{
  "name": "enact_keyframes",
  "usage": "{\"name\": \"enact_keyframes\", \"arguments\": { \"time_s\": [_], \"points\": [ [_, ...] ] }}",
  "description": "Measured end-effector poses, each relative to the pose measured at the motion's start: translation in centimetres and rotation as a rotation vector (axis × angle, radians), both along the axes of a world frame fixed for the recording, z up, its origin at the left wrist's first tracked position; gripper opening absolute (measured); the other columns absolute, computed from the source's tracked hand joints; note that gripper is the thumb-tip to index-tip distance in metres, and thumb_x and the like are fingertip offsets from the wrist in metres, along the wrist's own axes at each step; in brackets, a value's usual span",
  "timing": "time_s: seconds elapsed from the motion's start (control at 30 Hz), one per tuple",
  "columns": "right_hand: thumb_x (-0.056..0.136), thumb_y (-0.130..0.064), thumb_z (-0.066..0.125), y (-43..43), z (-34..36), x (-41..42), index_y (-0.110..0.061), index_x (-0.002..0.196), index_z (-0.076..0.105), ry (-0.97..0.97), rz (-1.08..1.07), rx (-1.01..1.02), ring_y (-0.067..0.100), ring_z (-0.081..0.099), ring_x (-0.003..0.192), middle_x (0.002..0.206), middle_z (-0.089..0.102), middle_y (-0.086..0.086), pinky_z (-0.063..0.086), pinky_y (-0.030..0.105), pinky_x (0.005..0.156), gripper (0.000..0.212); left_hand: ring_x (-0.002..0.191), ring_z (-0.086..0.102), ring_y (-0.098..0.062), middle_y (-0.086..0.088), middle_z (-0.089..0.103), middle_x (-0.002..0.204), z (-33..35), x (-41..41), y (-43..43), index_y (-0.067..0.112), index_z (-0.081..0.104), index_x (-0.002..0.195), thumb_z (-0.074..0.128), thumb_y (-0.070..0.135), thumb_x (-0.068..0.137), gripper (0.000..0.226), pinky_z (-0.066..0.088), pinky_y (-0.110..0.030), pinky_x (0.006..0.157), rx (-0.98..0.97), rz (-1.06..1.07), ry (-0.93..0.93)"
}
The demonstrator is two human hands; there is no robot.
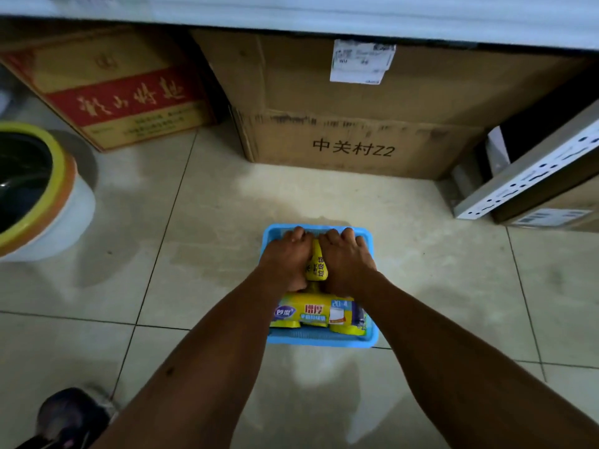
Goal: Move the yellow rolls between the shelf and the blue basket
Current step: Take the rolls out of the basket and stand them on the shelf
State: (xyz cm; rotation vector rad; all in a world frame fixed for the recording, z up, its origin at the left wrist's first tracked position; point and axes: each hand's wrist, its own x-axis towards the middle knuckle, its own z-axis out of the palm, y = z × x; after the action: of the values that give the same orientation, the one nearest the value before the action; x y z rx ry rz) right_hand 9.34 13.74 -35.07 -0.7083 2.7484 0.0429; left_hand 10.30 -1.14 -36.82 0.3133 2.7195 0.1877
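A blue basket point(324, 341) stands on the tiled floor in front of me. Yellow rolls lie inside it. One yellow pack point(317, 314) lies crosswise at the near end. Another yellow roll point(316, 262) shows lengthwise between my two hands. My left hand point(287, 256) and my right hand point(345, 257) both reach down into the far half of the basket, fingers curled over what lies under them. What each palm covers is hidden. A pale shelf edge point(356, 17) runs across the top of the view.
A large cardboard box point(353, 131) and a red-and-gold carton point(110, 92) stand under the shelf. A round bin with a yellow rim point(61, 176) is at the left. Perforated metal rails point(531, 176) lean at the right. A shoe point(69, 416) shows at bottom left.
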Motion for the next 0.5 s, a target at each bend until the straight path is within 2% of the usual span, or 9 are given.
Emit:
{"name": "enact_keyframes", "arguments": {
  "time_s": [0.1,0.17,0.23,0.37,0.43,0.5],
  "points": [
    [0.061,-0.058,0.063,0.5,0.3,0.7,-0.017,0.119,0.047,0.029,-0.026,-0.134,0.031,0.045,0.113,0.123,0.048,0.004,0.039,0.043,0.089,0.074,0.11,0.055,-0.027,-0.005,0.043,0.129,0.9,1.0,-0.4,0.015,0.039,0.13,0.073,0.035,0.06,0.08,0.052,-0.04,0.081,0.018,-0.045,0.09],
    [0.055,-0.069,0.065,1.2,1.6,1.1,-0.018,0.125,0.045,0.045,-0.03,-0.222,0.029,0.045,0.116,0.126,0.048,0.002,0.041,0.043,0.093,0.088,0.113,0.056,-0.028,-0.004,0.042,0.136,2.9,1.6,-0.7,0.016,0.033,0.136,0.07,0.043,0.063,0.087,0.05,-0.039,0.086,0.059,-0.046,0.107],
    [0.055,-0.074,0.063,1.8,3.9,1.4,-0.02,0.133,0.039,0.046,-0.022,-0.288,0.025,0.041,0.123,0.133,0.047,-0.002,0.039,0.04,0.1,0.098,0.112,0.058,-0.027,0.001,0.04,0.139,5.8,2.0,-1.0,0.021,0.026,0.14,0.067,0.052,0.063,0.092,0.05,-0.038,0.085,0.139,-0.015,0.097],
    [0.061,-0.071,0.061,2.8,10.9,1.7,-0.026,0.142,0.027,0.034,0.029,-0.423,0.018,0.041,0.126,0.142,0.039,-0.004,0.036,0.03,0.104,0.099,0.123,0.051,-0.018,0.014,0.023,0.151,13.2,2.3,-1.7,0.033,0.012,0.148,0.068,0.054,0.064,0.103,0.048,-0.032,0.093,0.288,-0.035,0.12],
    [0.062,-0.063,0.066,3.3,15.5,0.9,-0.028,0.14,0.028,0.07,0.062,-0.517,0.018,0.046,0.123,0.139,0.042,-0.004,0.04,0.028,0.102,0.094,0.128,0.047,-0.009,0.017,0.025,0.15,17.5,1.8,-1.7,0.036,0.013,0.149,0.068,0.052,0.065,0.102,0.044,-0.024,0.1,0.384,-0.067,0.212],
    [0.058,-0.05,0.071,3.8,20.6,-0.4,-0.027,0.137,0.032,0.148,0.08,-0.609,0.018,0.051,0.119,0.132,0.047,-0.005,0.044,0.029,0.098,0.091,0.131,0.044,-0.003,0.018,0.033,0.149,22.4,0.8,-1.8,0.036,0.021,0.149,0.072,0.04,0.063,0.1,0.038,-0.018,0.105,0.518,-0.072,0.332]
  ]
}}
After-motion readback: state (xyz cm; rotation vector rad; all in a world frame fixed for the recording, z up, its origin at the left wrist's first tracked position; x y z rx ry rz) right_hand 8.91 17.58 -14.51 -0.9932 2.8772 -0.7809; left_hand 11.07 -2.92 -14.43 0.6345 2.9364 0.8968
